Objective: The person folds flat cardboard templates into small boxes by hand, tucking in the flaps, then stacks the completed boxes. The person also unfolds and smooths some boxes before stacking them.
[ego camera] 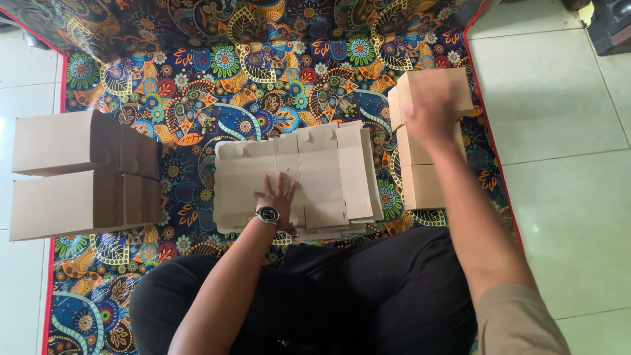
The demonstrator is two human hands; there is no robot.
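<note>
A stack of flat, unfolded brown cardboard box blanks (pixel 322 177) lies on the patterned mat in front of my crossed legs. My left hand (pixel 276 196), with a wristwatch, rests flat on the stack with fingers spread. My right hand (pixel 430 108) is blurred and sits on top of a folded cardboard box (pixel 453 82), the topmost of a stack of folded boxes (pixel 420 184) at the right. Whether its fingers grip the box is unclear.
Folded cardboard boxes (pixel 79 174) stand in two rows at the left edge of the colourful floral mat (pixel 250 79). White floor tiles (pixel 559 131) surround the mat. A dark object (pixel 611 26) sits at the top right corner.
</note>
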